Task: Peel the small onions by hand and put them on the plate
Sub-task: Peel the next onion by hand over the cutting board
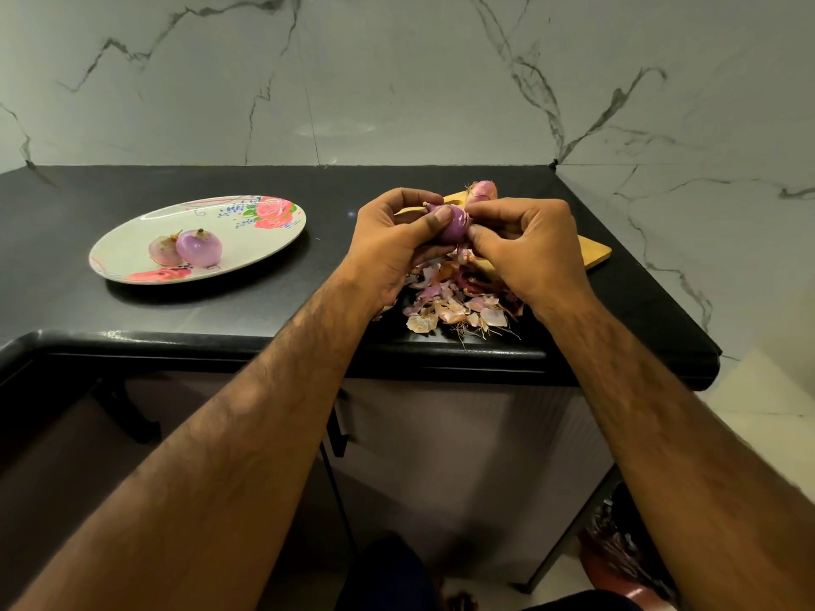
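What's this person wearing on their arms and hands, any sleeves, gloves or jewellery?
The left forearm and right forearm are bare and hairy, no sleeves in view. The left hand and right hand have no gloves, rings, watch or bracelet.

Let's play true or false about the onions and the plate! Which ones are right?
1. Two peeled onions lie on the plate. True.
2. The left hand and right hand both grip one onion. True.
3. The peels are piled on the plate. False: they lie on the counter, under the hands.
4. The plate is plain white. False: it has pink flowers painted on it.
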